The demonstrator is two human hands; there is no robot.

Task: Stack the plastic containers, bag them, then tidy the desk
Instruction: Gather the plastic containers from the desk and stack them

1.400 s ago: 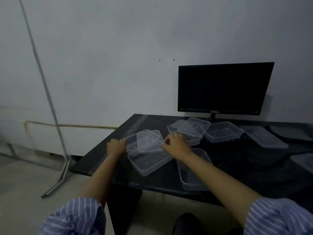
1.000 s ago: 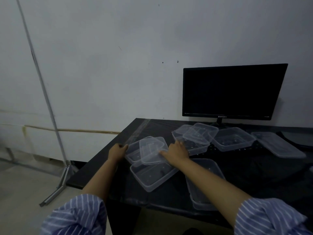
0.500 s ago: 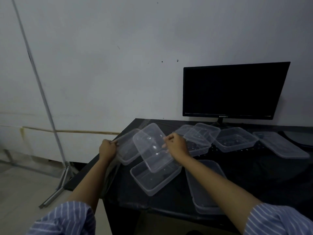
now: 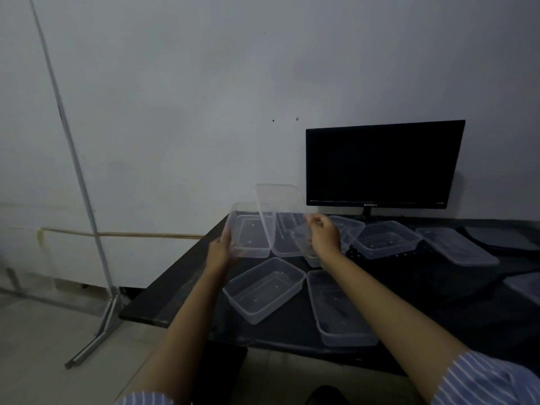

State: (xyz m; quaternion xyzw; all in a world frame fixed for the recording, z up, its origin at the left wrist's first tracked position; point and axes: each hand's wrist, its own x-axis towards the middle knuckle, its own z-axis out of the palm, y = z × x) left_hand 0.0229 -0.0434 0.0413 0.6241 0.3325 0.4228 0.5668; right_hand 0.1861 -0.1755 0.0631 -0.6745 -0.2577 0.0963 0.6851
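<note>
A: What changed in the last second or so?

B: Both tubs came up off the desk point(image 4: 163, 299). The left hand point(image 4: 221, 249) now grips one tub point(image 4: 252, 232) by its near-left edge; the right hand point(image 4: 324, 235) pinches the second tub point(image 4: 282, 211), tilted up against the wall.

A: So nesting comes next?

B: Likely. The two overlap at about 12 o'clock from the hands, not yet seated.

A: What else is around?

B: An open tub point(image 4: 263, 287) sits below at 6 o'clock, another point(image 4: 336, 311) at 5, more point(image 4: 387, 239) toward 3, with the monitor point(image 4: 382, 165) behind. I see no bag. The loose tubs crowd the set-down spot.
</note>
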